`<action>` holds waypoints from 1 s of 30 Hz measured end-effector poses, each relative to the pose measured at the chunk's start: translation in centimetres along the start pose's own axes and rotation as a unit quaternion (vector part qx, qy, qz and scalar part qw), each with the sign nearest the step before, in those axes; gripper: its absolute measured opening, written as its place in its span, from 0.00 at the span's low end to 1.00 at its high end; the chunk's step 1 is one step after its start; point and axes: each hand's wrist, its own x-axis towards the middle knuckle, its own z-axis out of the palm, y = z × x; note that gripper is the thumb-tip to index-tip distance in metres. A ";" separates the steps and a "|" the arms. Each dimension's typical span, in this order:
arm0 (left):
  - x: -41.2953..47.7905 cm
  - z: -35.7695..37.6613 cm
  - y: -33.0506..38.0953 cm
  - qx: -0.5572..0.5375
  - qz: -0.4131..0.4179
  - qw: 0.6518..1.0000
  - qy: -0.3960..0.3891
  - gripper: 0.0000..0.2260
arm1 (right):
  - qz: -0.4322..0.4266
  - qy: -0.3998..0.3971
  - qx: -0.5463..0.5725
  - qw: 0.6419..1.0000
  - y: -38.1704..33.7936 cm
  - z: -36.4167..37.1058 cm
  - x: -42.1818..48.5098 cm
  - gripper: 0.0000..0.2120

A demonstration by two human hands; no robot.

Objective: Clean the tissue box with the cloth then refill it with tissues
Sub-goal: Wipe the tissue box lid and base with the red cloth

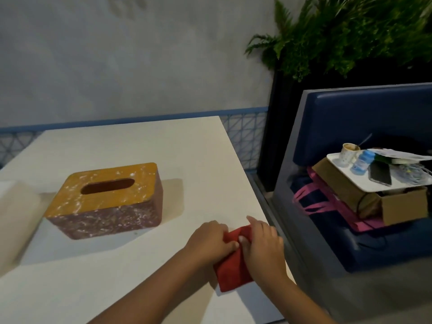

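A tissue box (105,199) with an orange top, a dark oval slot and reddish-brown sides streaked with white stands on the white table (163,146), left of centre. No tissue shows in the slot. A folded red cloth (231,272) lies near the table's right edge. My left hand (210,239) and my right hand (261,246) both grip the cloth at its far end, fingers curled round the fabric. Both hands are to the right of the box and nearer to me, apart from it.
A pale flat object (14,218) lies at the table's left edge, partly cut off. To the right, a blue bench (364,118) holds a cardboard box (397,206), pink bags, and a white tray (364,183) with a cup, small bottle and phone. Ferns (339,31) stand behind.
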 end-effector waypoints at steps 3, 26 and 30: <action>-0.5 0.2 -0.1 -0.131 0.009 0.991 0.016 0.12 | -0.021 -0.034 0.025 0.999 0.2 -0.2 0.5 0.21; -7.9 -6.9 -3.9 -0.423 -0.090 0.860 0.272 0.15 | -0.160 -0.232 0.306 0.909 -11.7 -2.1 -0.7 0.39; -8.5 -8.6 -5.5 -0.436 -0.086 0.864 0.236 0.16 | -0.156 -0.179 0.251 0.938 -14.2 -0.7 -1.1 0.40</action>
